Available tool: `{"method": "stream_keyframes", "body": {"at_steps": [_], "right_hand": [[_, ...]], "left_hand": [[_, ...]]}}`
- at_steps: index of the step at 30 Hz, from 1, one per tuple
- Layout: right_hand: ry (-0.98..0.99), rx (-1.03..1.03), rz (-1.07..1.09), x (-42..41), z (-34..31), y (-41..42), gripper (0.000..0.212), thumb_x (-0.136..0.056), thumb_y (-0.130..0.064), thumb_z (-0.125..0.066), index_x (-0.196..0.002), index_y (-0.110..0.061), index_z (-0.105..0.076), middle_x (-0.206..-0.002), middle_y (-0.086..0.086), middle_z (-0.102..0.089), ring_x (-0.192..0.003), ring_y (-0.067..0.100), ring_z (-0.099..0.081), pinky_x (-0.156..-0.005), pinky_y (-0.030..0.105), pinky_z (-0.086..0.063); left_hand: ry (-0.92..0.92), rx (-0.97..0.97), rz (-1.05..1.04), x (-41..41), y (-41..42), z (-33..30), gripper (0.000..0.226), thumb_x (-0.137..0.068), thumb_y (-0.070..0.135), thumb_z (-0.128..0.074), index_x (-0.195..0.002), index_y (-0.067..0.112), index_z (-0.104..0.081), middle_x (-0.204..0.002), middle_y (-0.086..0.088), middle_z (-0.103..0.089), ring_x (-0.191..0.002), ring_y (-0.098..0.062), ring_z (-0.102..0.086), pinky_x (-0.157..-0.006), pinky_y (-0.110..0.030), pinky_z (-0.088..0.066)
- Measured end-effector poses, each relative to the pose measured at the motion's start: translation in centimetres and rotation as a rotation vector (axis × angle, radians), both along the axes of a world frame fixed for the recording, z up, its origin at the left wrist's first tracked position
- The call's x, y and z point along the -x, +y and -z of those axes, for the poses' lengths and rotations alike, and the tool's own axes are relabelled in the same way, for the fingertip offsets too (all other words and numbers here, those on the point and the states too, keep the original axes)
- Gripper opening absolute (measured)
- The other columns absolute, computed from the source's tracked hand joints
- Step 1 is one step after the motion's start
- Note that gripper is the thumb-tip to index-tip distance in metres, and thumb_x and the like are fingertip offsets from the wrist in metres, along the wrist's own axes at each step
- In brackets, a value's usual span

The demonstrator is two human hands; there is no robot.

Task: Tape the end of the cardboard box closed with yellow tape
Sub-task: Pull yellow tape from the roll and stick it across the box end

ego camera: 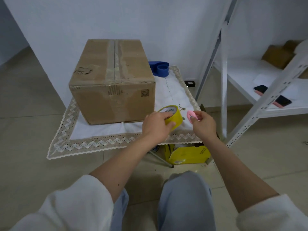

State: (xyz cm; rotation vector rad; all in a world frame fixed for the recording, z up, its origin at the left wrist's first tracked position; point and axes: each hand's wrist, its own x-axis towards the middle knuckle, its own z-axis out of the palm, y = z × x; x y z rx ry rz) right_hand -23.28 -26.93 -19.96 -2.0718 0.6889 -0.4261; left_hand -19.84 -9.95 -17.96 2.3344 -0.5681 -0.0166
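Note:
A brown cardboard box (113,80) stands on a small table covered with a white lace-edged cloth (100,144). Clear tape runs along the box's top seam. My left hand (156,125) grips a roll of yellow tape (174,116) in front of the box's lower right corner, fingers inside the core. My right hand (203,125) holds a small pink cutter (191,116) with a short blade out, just right of the roll. Both hands hover over the cloth's front right part.
A blue tape dispenser (160,68) sits behind the box by the wall. A yellow bag (188,154) lies under the table. White metal shelving (266,90) with small boxes and dark objects stands at the right. My knees are below.

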Motion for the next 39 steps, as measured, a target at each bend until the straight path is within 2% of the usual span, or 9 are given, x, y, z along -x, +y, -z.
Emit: {"method": "stream_keyframes", "body": {"at_steps": [7,10,12,17,21,25,31,39], "right_hand": [[0.028,0.002,0.035,-2.0,0.9,-2.0,0.027,-0.094,-0.016,-0.062,-0.120,-0.010,-0.065,-0.113,0.011,-0.070,-0.089,0.020,-0.058,-0.079,0.030,-0.047],[0.068,-0.016,0.036,-2.8,1.2,-2.5,0.033,-0.094,-0.017,-0.064,-0.126,-0.009,-0.060,-0.115,0.011,-0.068,-0.097,0.025,-0.062,-0.085,0.036,-0.051],[0.090,-0.012,0.037,-3.1,1.5,-2.7,0.035,-0.094,-0.018,-0.064,-0.127,-0.010,-0.059,-0.115,0.009,-0.068,-0.095,0.024,-0.061,-0.084,0.035,-0.050],[0.122,0.008,0.039,-3.6,2.6,-3.3,0.033,-0.093,-0.020,-0.065,-0.124,-0.013,-0.061,-0.111,0.006,-0.070,-0.093,0.022,-0.062,-0.078,0.029,-0.046],[0.137,0.002,0.031,-3.6,3.1,-3.4,0.031,-0.092,-0.020,-0.066,-0.122,-0.011,-0.063,-0.110,0.007,-0.070,-0.096,0.023,-0.065,-0.083,0.033,-0.051],[0.150,0.015,0.020,-3.7,3.5,-3.4,0.028,-0.091,-0.019,-0.068,-0.118,-0.010,-0.066,-0.109,0.009,-0.071,-0.090,0.020,-0.061,-0.080,0.028,-0.046],[0.188,0.036,0.007,-3.6,3.3,-3.2,0.030,-0.093,-0.020,-0.066,-0.120,-0.007,-0.067,-0.115,0.011,-0.070,-0.105,0.026,-0.063,-0.083,0.029,-0.045],[0.238,0.073,0.009,-3.4,3.2,-2.8,0.035,-0.094,-0.016,-0.064,-0.128,-0.007,-0.063,-0.129,0.012,-0.064,-0.117,0.028,-0.060,-0.097,0.034,-0.048]], "left_hand": [[-0.212,-0.132,0.003,-2.3,-3.1,1.5,0.023,-0.093,0.028,-0.063,-0.114,0.025,-0.070,-0.108,-0.003,-0.073,-0.108,-0.027,-0.054,-0.088,-0.032,-0.033],[-0.244,-0.174,-0.001,-3.3,-3.9,2.1,0.024,-0.094,0.027,-0.061,-0.116,0.022,-0.070,-0.108,-0.003,-0.073,-0.109,-0.025,-0.053,-0.090,-0.030,-0.030],[-0.259,-0.205,-0.008,-3.9,-4.2,2.5,0.025,-0.095,0.026,-0.060,-0.117,0.020,-0.069,-0.111,-0.002,-0.073,-0.110,-0.024,-0.053,-0.093,-0.030,-0.029],[-0.234,-0.263,-0.006,-4.7,-4.3,3.5,0.030,-0.095,0.024,-0.060,-0.124,0.023,-0.066,-0.114,-0.001,-0.071,-0.113,-0.025,-0.052,-0.096,-0.032,-0.032],[-0.211,-0.287,-0.005,-4.8,-4.4,4.1,0.036,-0.095,0.024,-0.060,-0.130,0.027,-0.061,-0.117,-0.001,-0.071,-0.116,-0.024,-0.051,-0.096,-0.032,-0.032],[-0.188,-0.305,-0.009,-4.8,-4.5,4.3,0.036,-0.094,0.023,-0.061,-0.130,0.027,-0.061,-0.120,-0.002,-0.070,-0.119,-0.025,-0.050,-0.097,-0.033,-0.033],[-0.157,-0.311,0.000,-4.5,-4.4,4.2,0.034,-0.094,0.018,-0.062,-0.127,0.025,-0.064,-0.121,-0.005,-0.069,-0.118,-0.026,-0.051,-0.097,-0.034,-0.035],[-0.124,-0.235,0.015,-3.5,-3.3,3.2,0.041,-0.094,0.009,-0.059,-0.132,0.024,-0.060,-0.126,-0.007,-0.065,-0.123,-0.026,-0.051,-0.095,-0.037,-0.045]]}}
